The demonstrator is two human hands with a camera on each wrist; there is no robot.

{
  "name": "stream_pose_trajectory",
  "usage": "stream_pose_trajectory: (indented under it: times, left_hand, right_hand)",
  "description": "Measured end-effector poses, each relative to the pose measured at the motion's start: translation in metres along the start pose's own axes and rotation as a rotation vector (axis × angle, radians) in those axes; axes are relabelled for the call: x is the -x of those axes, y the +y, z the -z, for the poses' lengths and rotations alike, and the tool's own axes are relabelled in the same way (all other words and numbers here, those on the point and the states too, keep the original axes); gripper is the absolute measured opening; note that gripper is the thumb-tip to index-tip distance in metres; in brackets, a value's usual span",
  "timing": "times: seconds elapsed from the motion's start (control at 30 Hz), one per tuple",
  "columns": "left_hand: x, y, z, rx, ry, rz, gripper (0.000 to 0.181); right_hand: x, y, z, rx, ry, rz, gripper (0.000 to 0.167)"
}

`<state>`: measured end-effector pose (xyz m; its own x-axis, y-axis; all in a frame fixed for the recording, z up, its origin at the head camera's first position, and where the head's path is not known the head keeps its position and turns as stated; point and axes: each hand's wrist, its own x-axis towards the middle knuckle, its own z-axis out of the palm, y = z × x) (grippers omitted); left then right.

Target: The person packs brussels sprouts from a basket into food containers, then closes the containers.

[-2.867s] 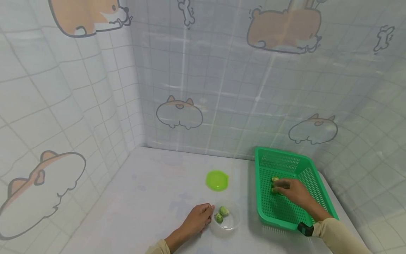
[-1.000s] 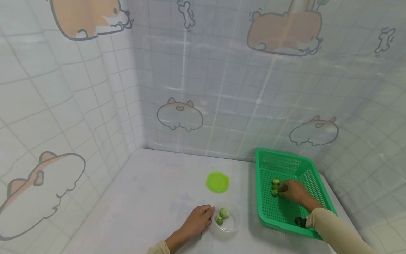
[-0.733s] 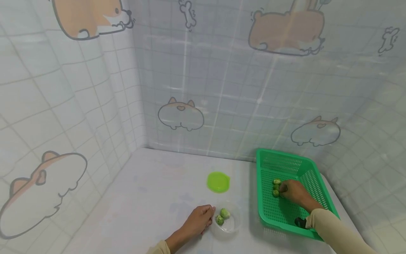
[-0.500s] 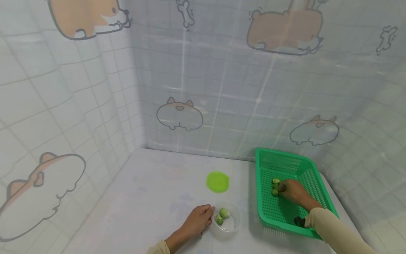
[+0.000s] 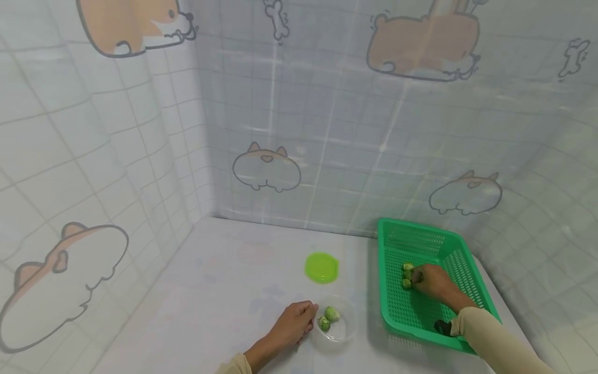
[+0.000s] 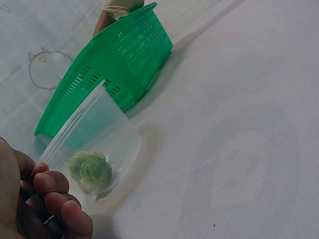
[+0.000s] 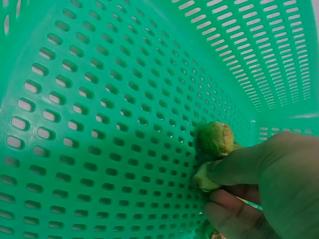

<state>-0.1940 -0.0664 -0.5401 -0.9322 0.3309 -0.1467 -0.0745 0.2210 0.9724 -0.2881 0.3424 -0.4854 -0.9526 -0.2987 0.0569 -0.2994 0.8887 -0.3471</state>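
My left hand (image 5: pixel 291 323) pinches the rim of a clear plastic tub (image 5: pixel 344 332) at its left side. Inside the tub lie two Brussels sprouts (image 5: pixel 332 314); the left wrist view shows these sprouts (image 6: pixel 93 172) through the tub's wall, close together. Down in a green plastic basket (image 5: pixel 381 283), my right hand (image 5: pixel 435 283) is beside several more Brussels sprouts (image 5: pixel 407 283). The right wrist view has thumb and fingers pinching one Brussels sprout (image 7: pixel 204 179), with another sprout (image 7: pixel 216 139) right beside it. My right palm and fingers hide part of the group.
A bright green lid (image 5: pixel 322 268) lies flat on the white table cover (image 5: pixel 224 280) behind the tub. The basket's raised walls surround my right hand, and a dark wristband (image 5: pixel 443 327) is on that wrist. Patterned sheets (image 5: pixel 327 130) enclose the table at the back and sides.
Since the earliest frame my right hand has drawn slightly to the right, its fingers more curled, uncovering more sprouts. Over the last second both hands stay almost still.
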Motion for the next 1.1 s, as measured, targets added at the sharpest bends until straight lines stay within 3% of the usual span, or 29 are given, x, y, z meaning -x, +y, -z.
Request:
stream_pose_trajectory:
  times: [0.2,0.43,0.6,1.1]
  left_hand:
    - [0.001,-0.001,0.001,0.003,-0.001,-0.007,0.043]
    - [0.001,-0.002,0.002,0.007,-0.007,-0.003,0.042]
    - [0.002,-0.001,0.004,0.001,-0.009,-0.006,0.043]
    - [0.005,-0.001,0.004,-0.006,-0.023,-0.004,0.042]
  right_hand:
    - [0.004,0.001,0.002,-0.036,-0.009,0.026,0.002]
    - [0.008,-0.005,0.009,-0.108,0.001,-0.006,0.003]
    - [0.008,-0.015,0.014,-0.152,0.002,-0.046,0.008]
    - [0.019,-0.038,0.019,-0.268,0.011,-0.047,0.023]
